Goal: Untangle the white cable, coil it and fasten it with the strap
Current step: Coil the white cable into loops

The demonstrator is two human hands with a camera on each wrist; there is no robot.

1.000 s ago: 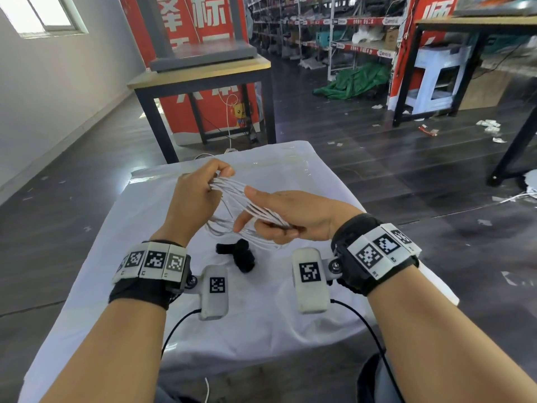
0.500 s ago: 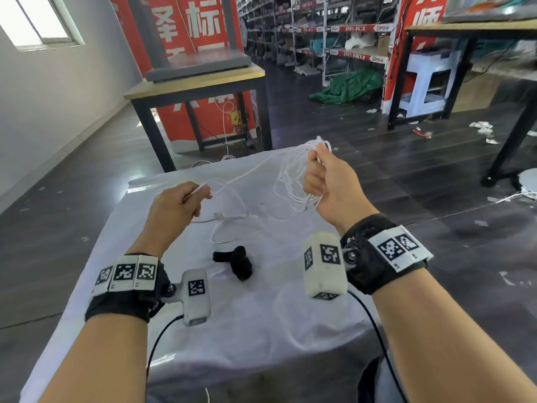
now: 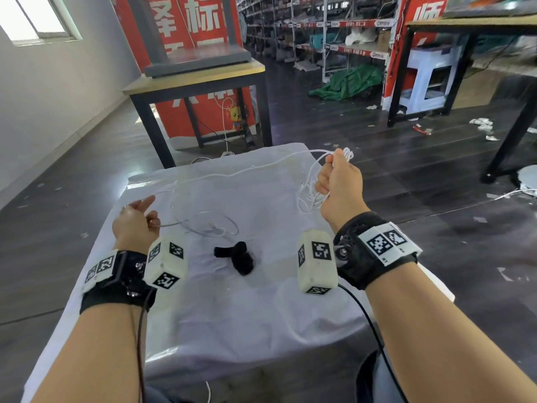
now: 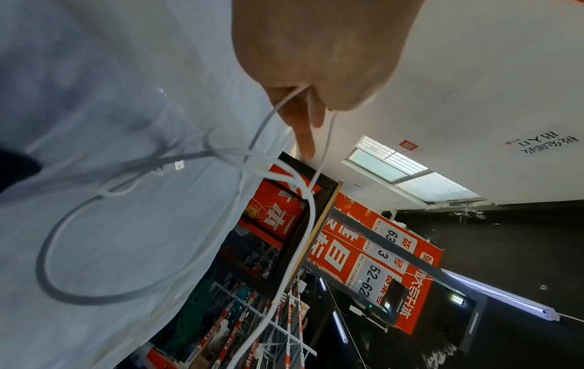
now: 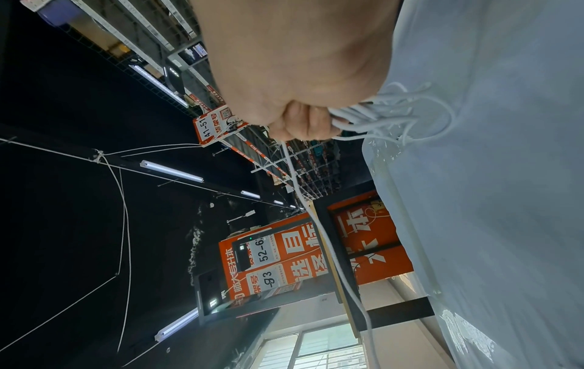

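The white cable point(image 3: 232, 173) stretches in a long arc across the white-covered table point(image 3: 261, 315) between my two hands. My left hand point(image 3: 136, 219) at the table's left edge pinches one strand, its index finger pointing forward; a loose loop point(image 4: 126, 249) with a plug end lies on the cloth beside it. My right hand point(image 3: 337, 184), raised over the table's far right, grips a bunch of tangled cable loops point(image 5: 388, 117) in its fist, with ends sticking out above the knuckles. The black strap point(image 3: 236, 257) lies on the cloth near the middle, between my wrists.
A wooden-topped table point(image 3: 197, 80) with black legs stands just beyond mine. Another black-legged table point(image 3: 465, 24) is at the far right. Shelving racks, a green tarp point(image 3: 348, 82) and paper scraps are on the dark floor behind.
My hands have pulled apart: the left moved left and nearer, the right went further right. The bundle has drawn out into a long strand between them.
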